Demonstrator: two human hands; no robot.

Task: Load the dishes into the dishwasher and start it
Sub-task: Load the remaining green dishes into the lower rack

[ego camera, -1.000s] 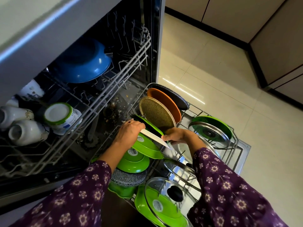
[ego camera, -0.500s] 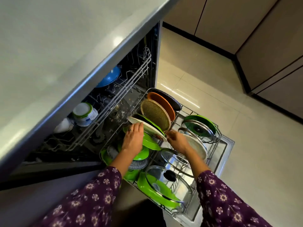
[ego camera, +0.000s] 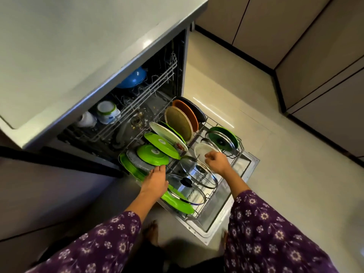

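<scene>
The dishwasher stands open with its lower rack (ego camera: 241, 152) pulled out over the door (ego camera: 226, 215). Green, white, speckled, orange and dark plates stand in a row in the rack. The white plate (ego camera: 167, 135) leans between a green plate (ego camera: 161, 145) and the speckled plate (ego camera: 179, 124). My left hand (ego camera: 155, 181) hovers over the rack's near left corner, fingers fairly straight, holding nothing. My right hand (ego camera: 216, 160) hangs loosely curled above a small white plate (ego camera: 203, 151), holding nothing. Glass lids (ego camera: 197, 174) lie between my hands.
The upper rack (ego camera: 137, 99) holds a blue bowl (ego camera: 134, 78) and white cups (ego camera: 107, 114). A grey countertop (ego camera: 78, 46) overhangs the machine. Beige floor tiles (ego camera: 275, 144) lie to the right, with cabinets (ego camera: 315, 56) beyond. My bare feet (ego camera: 152, 231) stand at the door's edge.
Both hands have let go of the white plate, which now stands in the rack, and drawn back towards me. The camera has risen, showing more countertop and floor.
</scene>
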